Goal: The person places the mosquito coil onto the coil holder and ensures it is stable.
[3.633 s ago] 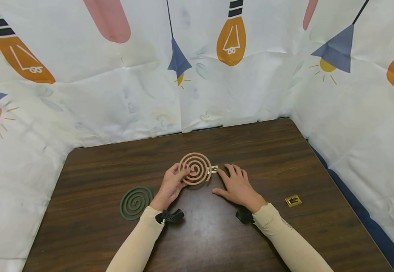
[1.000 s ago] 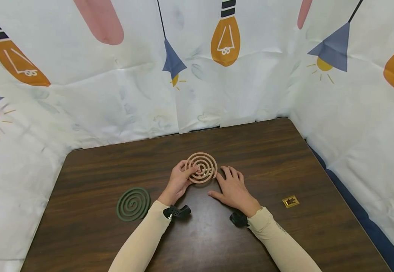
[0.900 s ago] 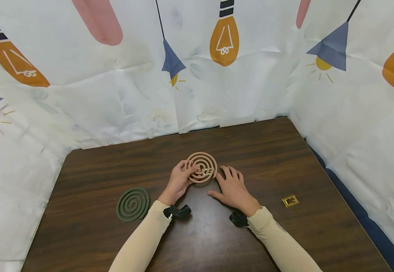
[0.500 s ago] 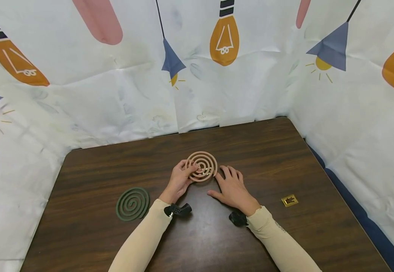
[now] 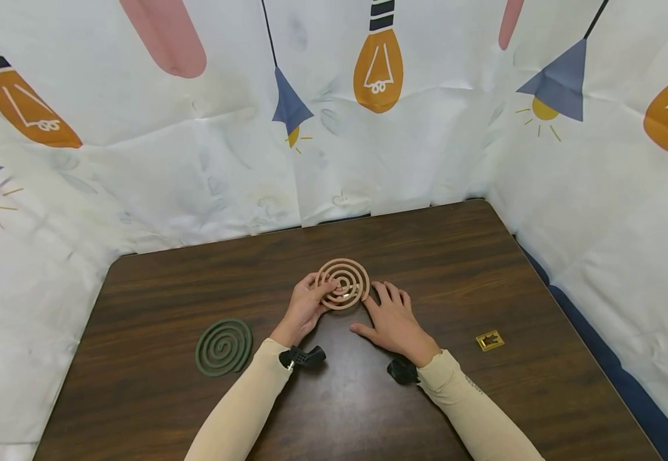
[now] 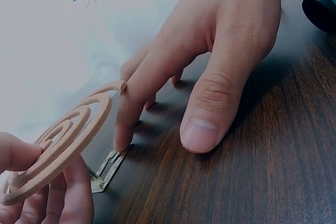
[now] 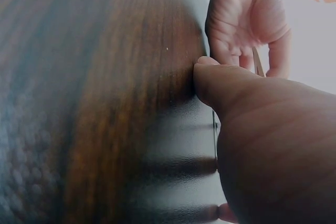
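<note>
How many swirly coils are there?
2: the tan coil pinched in the left hand, and the green coil lying flat on the table to that hand's left.

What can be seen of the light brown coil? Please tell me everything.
The light brown coil is a flat spiral of matte, pressed-looking material with open gaps between rings; no break shows. The left hand pinches one side between thumb and fingers, holding it tilted over the table. A small metal piece beneath partly shows through the gaps. The coil's outer end lies at the right hand; whether they touch, I cannot tell.
</note>
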